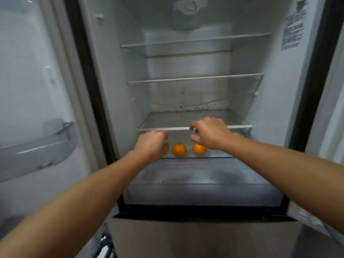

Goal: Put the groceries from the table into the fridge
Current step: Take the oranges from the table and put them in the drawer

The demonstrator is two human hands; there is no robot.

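Observation:
The fridge stands open in front of me. Two oranges sit side by side on the lowest glass shelf (219,155): the left orange (179,149) and the right orange (199,148). My left hand (151,144) hovers just left of the left orange, fingers loosely curled, holding nothing. My right hand (209,133) is above and partly in front of the right orange, fingers apart and empty, close to the front edge of the shelf above (176,129).
Two more glass shelves (195,79) span the fridge higher up. A clear drawer (202,192) lies below the oranges. The open door (37,108) with a door bin (37,151) stands at the left.

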